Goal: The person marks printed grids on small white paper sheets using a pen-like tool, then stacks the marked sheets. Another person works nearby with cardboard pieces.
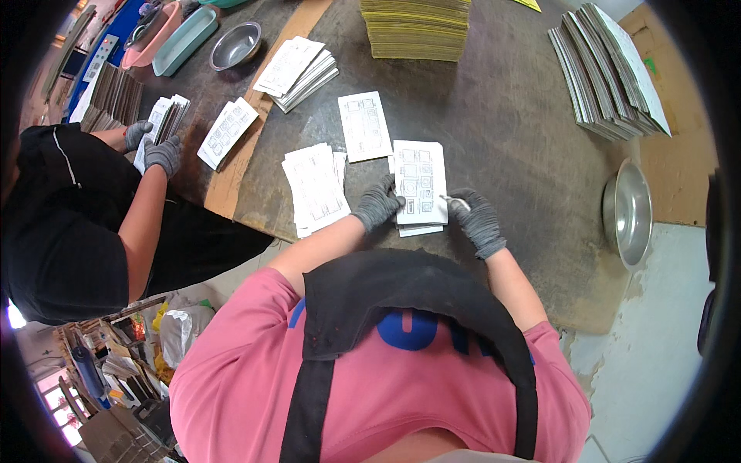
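Note:
In front of me lies a stack of white printed cards [419, 184], its edges slightly uneven. My left hand [380, 204], in a grey knit glove, is closed on the stack's left edge. At the right edge is my right hand [477, 221], gloved alike, with its fingers curled around a small, slim white thing [457, 203] whose kind I cannot make out. A single printed card [364, 126] lies just beyond the stack. To the left, a loose, fanned pile of printed cards [315, 189] rests near my left forearm.
A tall yellow-edged stack [415, 29] stands at the back, thick leaning boards [610, 73] at right. A metal bowl [628, 214] sits at the table's right edge. At left, a co-worker's gloved hands [162, 154] hold cards. Another metal bowl [236, 46] is farther back.

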A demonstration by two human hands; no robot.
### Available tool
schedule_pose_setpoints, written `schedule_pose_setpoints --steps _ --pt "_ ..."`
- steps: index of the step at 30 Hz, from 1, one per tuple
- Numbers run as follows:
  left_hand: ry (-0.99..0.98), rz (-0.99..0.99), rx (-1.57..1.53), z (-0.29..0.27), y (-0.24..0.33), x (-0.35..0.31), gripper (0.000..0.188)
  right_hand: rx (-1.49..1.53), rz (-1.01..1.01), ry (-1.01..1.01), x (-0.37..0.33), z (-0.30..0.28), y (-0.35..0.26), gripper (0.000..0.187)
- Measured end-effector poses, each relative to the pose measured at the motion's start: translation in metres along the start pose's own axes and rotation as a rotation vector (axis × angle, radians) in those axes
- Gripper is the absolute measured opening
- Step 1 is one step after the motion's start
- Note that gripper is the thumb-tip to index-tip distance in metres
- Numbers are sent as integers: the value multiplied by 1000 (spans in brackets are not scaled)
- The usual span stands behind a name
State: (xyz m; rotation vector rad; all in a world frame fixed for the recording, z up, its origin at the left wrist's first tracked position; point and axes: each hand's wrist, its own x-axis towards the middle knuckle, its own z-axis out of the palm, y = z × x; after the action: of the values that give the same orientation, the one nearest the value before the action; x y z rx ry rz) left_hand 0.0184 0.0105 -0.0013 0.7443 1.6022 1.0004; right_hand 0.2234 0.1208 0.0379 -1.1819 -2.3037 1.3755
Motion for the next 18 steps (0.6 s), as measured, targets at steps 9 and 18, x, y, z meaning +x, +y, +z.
schedule_pose_setpoints --steps 9,18 --pt "312 64 -216 -80 24 32 49 3 36 95 1 -18 5 27" --pt "345 45 314 -39 11 32 41 -18 110 45 24 15 13 32"
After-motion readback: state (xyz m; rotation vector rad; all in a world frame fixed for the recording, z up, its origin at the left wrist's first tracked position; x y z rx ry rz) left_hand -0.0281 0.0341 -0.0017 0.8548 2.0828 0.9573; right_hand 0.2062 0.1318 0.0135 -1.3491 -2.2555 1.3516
